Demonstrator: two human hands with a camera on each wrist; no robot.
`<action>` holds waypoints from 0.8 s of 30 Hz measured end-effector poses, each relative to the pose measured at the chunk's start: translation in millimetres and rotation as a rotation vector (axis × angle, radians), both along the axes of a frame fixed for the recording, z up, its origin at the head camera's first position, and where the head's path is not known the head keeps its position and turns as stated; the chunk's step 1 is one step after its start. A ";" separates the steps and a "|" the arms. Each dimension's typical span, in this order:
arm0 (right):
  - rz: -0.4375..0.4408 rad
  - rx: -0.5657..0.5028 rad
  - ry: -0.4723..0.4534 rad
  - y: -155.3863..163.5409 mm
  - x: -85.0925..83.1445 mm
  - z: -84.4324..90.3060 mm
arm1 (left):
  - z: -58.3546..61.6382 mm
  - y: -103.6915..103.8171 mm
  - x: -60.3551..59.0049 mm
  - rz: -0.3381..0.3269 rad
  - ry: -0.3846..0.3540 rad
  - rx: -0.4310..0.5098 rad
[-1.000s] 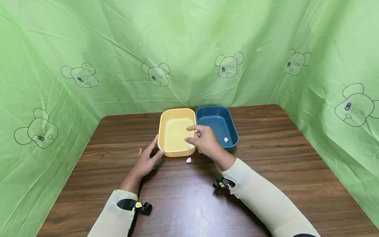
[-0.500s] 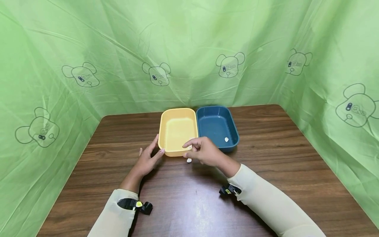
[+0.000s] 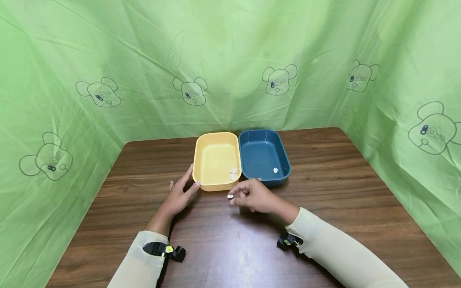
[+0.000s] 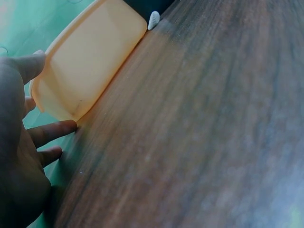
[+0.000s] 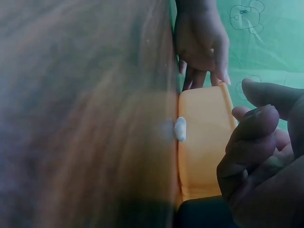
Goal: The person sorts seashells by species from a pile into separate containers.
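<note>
A yellow tray (image 3: 212, 160) and a blue tray (image 3: 264, 154) stand side by side at the back of the wooden table. Two small white shells (image 3: 233, 173) lie in the yellow tray's near right corner, and one shell (image 3: 275, 170) lies in the blue tray. Another white shell (image 3: 229, 196) lies on the table just in front of the yellow tray (image 5: 204, 142). My right hand (image 3: 240, 196) hovers beside this shell (image 5: 180, 128) with fingers (image 5: 251, 137) loosely curled, holding nothing. My left hand (image 3: 180, 194) rests with straight fingers against the yellow tray's (image 4: 85, 66) near left corner.
Green cloth printed with bears walls in the table on the left, back and right. The dark wooden table (image 3: 223, 248) stretches bare toward me between my forearms. A small black device sits on each wrist.
My right hand has drawn back from over the yellow tray to the table in front of it, uncovering shells in the tray's corner. The left hand has stayed put.
</note>
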State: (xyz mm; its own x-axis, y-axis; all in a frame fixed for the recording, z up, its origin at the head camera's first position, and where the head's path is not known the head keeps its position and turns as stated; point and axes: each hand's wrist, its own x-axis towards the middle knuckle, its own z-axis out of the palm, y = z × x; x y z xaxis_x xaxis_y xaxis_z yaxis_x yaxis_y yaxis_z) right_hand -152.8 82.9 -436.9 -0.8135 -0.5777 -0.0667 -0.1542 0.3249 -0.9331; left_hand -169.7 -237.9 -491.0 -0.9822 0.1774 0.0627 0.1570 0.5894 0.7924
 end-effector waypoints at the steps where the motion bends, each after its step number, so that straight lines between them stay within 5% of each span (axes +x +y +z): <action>1: 0.003 0.000 -0.012 0.9 0.1 -1.5 | -0.5 0.0 0.0 0.000 0.000 0.004; 14: -0.041 -0.007 -0.111 4.2 -7.1 -22.9 | -1.5 -0.7 0.2 0.005 0.002 0.011; 24: -0.056 0.021 -0.087 2.3 -9.2 -37.1 | -0.5 0.7 -0.7 0.003 0.007 0.004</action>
